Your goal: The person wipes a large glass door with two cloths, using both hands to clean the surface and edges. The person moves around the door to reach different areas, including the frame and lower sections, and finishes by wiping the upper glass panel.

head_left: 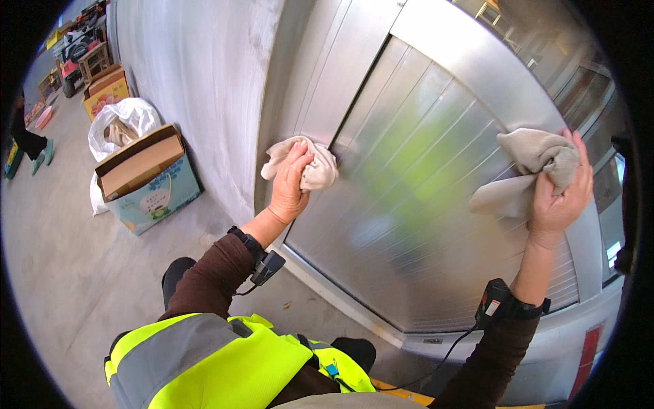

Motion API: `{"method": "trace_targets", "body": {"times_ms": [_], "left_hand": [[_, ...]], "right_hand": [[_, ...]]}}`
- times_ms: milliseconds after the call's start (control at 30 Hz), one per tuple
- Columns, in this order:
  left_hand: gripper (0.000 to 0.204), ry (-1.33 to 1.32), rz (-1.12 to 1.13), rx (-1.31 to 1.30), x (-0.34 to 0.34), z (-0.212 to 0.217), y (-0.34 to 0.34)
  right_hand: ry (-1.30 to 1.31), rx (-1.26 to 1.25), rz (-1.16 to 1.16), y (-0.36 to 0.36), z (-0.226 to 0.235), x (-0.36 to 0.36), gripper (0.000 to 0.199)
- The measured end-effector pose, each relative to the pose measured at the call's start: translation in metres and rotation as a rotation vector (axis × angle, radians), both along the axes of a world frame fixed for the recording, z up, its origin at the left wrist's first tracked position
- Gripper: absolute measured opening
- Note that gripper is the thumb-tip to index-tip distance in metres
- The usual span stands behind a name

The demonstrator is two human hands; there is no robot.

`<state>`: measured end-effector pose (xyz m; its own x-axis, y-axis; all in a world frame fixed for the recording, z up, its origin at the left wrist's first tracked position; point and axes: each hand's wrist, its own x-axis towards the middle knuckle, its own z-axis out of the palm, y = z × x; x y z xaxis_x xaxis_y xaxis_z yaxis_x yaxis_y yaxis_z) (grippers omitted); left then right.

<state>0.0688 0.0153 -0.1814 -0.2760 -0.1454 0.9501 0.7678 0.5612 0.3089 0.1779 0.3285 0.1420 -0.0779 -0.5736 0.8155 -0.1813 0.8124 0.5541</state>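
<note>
Beige cloths clenched in L hand & R hand on steel door, open cardboard box far left

I count two hands, left and right, two beige cloths, one metal door, one cardboard box, one white bag.

There is one view, from a camera worn on the person's head. It looks steeply down and forward, past the yellow vest at the lower edge and along both forearms, onto a ribbed metal door close in front. The floor and a cardboard box fall off to the left. The wide lens bends straight edges near the dark round rim.
</note>
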Motion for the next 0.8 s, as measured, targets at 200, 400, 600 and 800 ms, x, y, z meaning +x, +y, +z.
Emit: {"method": "trace_targets", "body": {"times_ms": [200, 400, 600, 800], "left_hand": [[0.065, 0.161, 0.003, -0.097, -0.014, 0.153, 0.000], [0.054, 0.294, 0.070, -0.123, -0.029, 0.228, -0.003], [0.052, 0.294, 0.007, -0.172, -0.014, 0.152, -0.008], [0.053, 0.251, -0.041, -0.084, -0.018, 0.157, -0.012]], "right_hand": [[0.037, -0.083, -0.090, -0.006, -0.006, 0.002, 0.048], [0.007, -0.121, -0.068, -0.007, -0.007, 0.003, 0.047], [0.021, -0.101, -0.057, -0.003, -0.006, 0.002, 0.044], [0.052, -0.130, -0.107, -0.003, -0.009, 0.000, 0.049]]}}
